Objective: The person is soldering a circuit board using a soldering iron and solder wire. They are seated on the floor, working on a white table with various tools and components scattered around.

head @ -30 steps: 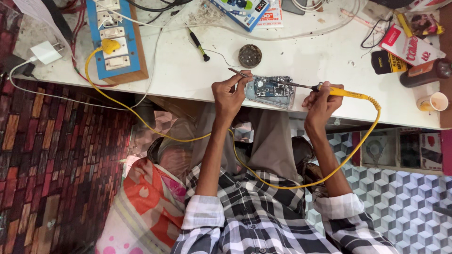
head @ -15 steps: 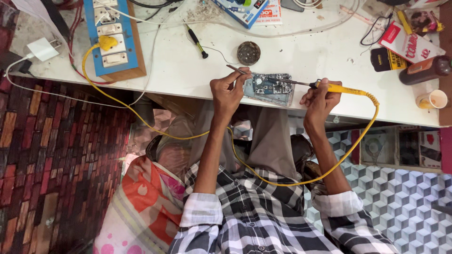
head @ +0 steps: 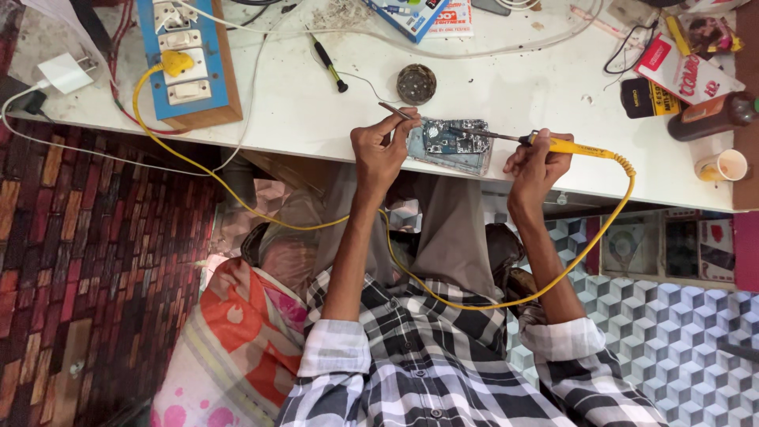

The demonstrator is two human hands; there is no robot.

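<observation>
- Fingers of the left hand (head: pixel 379 150) are pinching a thin pair of tweezers (head: pixel 393 111), clenched round its shaft, with the tip slanting toward the far left corner of the circuit board (head: pixel 451 142).
- Fingers of the right hand (head: pixel 538 162) are wrapping tight around the yellow soldering iron (head: pixel 581 148), gripping it on the insulated handle while the dark metal tip is reaching left onto the board.
- Circuit board is lying flat at the near edge of the white desk (head: pixel 316 119), between the two hands; it looks light, stiff and fragile, so holding it by its bare edges, away from the small parts, seems safest.
- Soldering iron is probably light but hot at the tip, and its yellow cord (head: pixel 601 229) is looping down below the desk edge and could tug on the handle.
- Farther out, a round dark tin (head: pixel 416 83) is sitting just beyond the board, a small screwdriver (head: pixel 327 65) is lying to its left, and a blue switchboard (head: pixel 186 59) is standing at the far left.
- At the right, a brown bottle (head: pixel 708 117) and a small cup (head: pixel 721 166) are resting well apart from the board.
</observation>
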